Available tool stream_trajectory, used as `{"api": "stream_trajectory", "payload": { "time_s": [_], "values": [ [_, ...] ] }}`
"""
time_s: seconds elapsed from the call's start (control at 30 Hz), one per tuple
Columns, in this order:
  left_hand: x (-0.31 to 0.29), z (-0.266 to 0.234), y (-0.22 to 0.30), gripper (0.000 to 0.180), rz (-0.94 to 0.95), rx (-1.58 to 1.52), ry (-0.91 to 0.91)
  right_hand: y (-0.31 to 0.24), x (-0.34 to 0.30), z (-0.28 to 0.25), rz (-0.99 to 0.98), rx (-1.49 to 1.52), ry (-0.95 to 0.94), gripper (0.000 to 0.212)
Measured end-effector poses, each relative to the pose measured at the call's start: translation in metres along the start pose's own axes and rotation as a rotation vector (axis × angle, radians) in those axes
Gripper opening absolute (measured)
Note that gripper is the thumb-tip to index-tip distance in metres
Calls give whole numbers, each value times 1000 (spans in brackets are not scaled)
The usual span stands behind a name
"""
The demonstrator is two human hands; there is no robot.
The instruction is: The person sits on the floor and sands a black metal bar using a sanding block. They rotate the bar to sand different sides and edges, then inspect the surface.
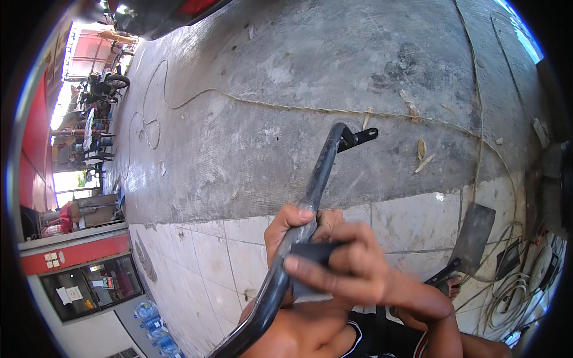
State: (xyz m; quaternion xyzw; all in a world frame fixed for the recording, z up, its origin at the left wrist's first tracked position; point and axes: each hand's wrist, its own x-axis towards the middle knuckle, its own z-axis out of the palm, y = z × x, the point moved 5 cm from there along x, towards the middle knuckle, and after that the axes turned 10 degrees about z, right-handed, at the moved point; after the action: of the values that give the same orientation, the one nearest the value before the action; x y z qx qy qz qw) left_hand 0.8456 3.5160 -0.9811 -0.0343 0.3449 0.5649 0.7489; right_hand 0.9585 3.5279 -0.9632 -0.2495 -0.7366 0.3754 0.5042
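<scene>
- A left hand (285,230) wraps its fingers around a bent black tube (323,172), thumb laid along the top, while a right hand (367,271), slightly blurred, pinches a dark sheet (311,253) against the metal.
- The tube is held up over the tiled floor (412,224), its far end, fitted with a flat bracket (363,138), reaching past the tile edge over the concrete floor (239,155); the right hand and sheet hide part of its middle.
- Beyond the bracket, a pale cord (287,107) snakes across the concrete, with dry scraps (421,149) scattered on its near side.
- On the right part of the tiles, a dark flat panel (474,238) lies near the far edge, above tangled hose coils (507,301) that crowd the near right corner.
- Clear blue bottles (156,329) line the left side of the tiles; a motorcycle (109,85) stands past the concrete's left edge, and a glossy dark vehicle (161,19) overhangs its far left corner.
</scene>
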Motion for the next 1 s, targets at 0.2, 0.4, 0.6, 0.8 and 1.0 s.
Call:
{"api": "stream_trajectory", "payload": {
  "time_s": [0.2, 0.4, 0.6, 0.8, 1.0],
  "values": [
    [9, -21, -2, 41, 51, 62, -32, -4, 4, -3, -49, -61, 64, 69],
    [1, -9, 2, 42, 20, 25, -34, 0, 1, -3, 64, 13, 10, 69],
    [2, -2, -5, 40, -16, -29, -61, -3, -4, -2, 24, 15, 41, 67],
    [-4, -17, 0, 39, 17, -27, 165, 6, 3, -2, 111, 40, 60, 56],
    [-2, -23, 1, 36, -4, -71, 20, 7, 8, -5, 41, 3, 17, 61]
  ]
}}
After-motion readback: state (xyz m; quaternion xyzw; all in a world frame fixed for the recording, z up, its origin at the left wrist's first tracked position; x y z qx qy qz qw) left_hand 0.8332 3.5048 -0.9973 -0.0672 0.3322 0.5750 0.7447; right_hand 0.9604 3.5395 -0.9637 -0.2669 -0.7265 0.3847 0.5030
